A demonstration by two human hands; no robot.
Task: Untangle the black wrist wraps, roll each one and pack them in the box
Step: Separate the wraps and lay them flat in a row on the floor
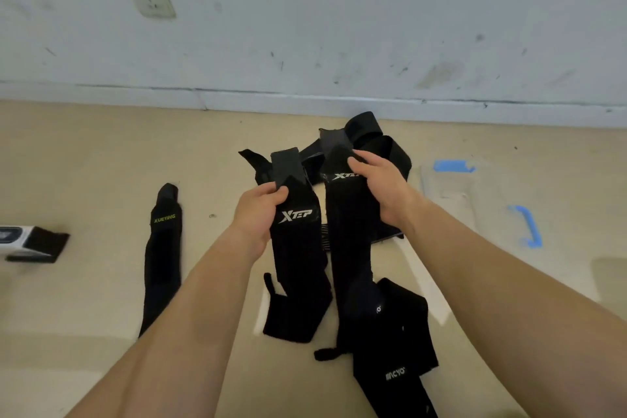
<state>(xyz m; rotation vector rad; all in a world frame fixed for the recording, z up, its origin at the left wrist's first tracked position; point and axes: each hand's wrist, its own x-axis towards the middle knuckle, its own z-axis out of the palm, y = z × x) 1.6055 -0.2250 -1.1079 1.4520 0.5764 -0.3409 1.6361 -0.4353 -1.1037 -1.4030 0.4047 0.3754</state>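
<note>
spare wrap [163,248] left of held wraps [298,248]

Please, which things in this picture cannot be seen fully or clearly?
Head view, box: cut off by the left edge.
Head view, tangled wraps by the wall: partly behind the right hand.
Head view, lowest wrap: cut off by the bottom edge, logo blurred.

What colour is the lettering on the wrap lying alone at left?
Yellow-green lettering on the black wrap, clearest in the head view.
</note>
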